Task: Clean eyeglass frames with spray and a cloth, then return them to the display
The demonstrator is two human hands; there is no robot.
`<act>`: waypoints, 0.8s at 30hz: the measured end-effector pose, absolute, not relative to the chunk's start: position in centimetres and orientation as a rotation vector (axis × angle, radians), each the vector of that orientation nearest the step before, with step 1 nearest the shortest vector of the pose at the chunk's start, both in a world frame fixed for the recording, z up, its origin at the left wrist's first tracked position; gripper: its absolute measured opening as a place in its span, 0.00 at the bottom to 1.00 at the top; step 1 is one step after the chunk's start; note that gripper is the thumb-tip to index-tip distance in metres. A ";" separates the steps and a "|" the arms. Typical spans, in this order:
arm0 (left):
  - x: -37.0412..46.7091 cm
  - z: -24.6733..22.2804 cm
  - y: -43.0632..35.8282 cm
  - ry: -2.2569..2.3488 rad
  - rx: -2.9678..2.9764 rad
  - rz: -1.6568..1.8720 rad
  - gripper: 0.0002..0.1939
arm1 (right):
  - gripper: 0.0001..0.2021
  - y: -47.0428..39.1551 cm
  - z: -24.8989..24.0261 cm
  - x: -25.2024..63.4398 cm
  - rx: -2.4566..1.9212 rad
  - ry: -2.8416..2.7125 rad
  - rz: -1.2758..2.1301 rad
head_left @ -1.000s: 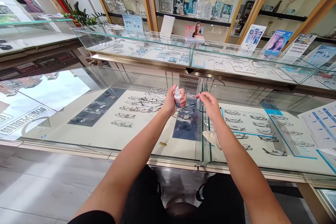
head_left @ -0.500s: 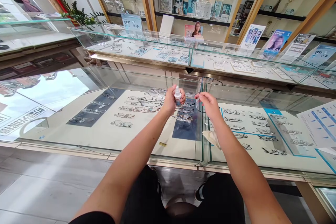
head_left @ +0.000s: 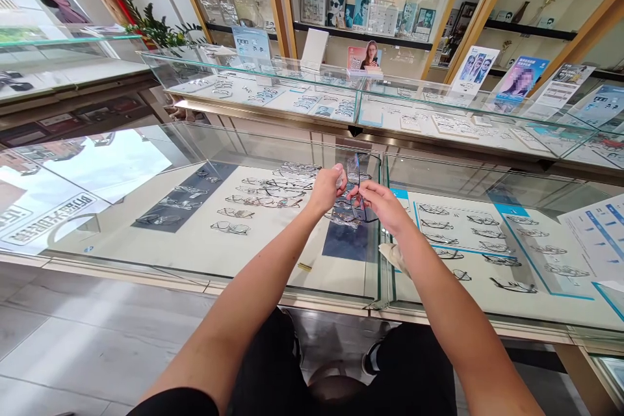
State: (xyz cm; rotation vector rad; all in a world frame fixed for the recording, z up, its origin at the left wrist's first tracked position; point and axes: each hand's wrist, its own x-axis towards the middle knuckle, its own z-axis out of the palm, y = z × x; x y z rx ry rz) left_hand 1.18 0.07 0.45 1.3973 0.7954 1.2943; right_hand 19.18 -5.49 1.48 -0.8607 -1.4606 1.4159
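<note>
My left hand point(head_left: 329, 187) is closed round a small white spray bottle point(head_left: 340, 179), most of which the fingers hide. Just to its right, my right hand point(head_left: 381, 203) pinches a pair of dark-framed glasses point(head_left: 361, 175) held upright above the glass counter. The two hands are close together, with the lenses between and beyond them. A cream cloth point(head_left: 392, 256) lies below my right wrist, on the counter by the joint of two glass cases; my forearm covers part of it.
Rows of glasses point(head_left: 266, 201) show inside the glass case point(head_left: 273, 273) under my arms, with more in the right case point(head_left: 439, 299). Upright cards point(head_left: 472, 71) stand on another display counter point(head_left: 263, 114) beyond. A small gold bar point(head_left: 305, 267) shows near the front.
My left hand has moved right and turned, so the bottle is mostly hidden. The glasses in my right hand have shifted left and turned, nearer the bottle. The view has shifted slightly.
</note>
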 end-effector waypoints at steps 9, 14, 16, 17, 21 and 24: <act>1.6 0.7 -0.7 0.769 1.452 1.267 0.33 | 0.14 -5.1 1.6 19.5 -0.787 -1.360 1.423; 2.2 0.2 -1.0 0.777 1.513 1.186 0.33 | 0.13 -4.6 1.9 20.2 -0.774 -1.191 1.336; 2.5 0.0 -1.3 0.769 1.562 1.149 0.33 | 0.14 -4.5 2.0 20.3 -0.800 -1.184 1.308; 2.6 -0.1 -1.5 0.757 1.585 1.137 0.32 | 0.14 -4.5 2.0 20.2 -0.813 -1.187 1.301; 2.7 0.6 -2.1 0.734 1.608 1.162 0.32 | 0.14 -4.7 2.2 20.2 -0.799 -1.189 1.305; 1.5 1.9 -2.1 0.794 1.443 1.231 0.30 | 0.13 -4.6 2.3 20.5 -0.769 -1.178 1.307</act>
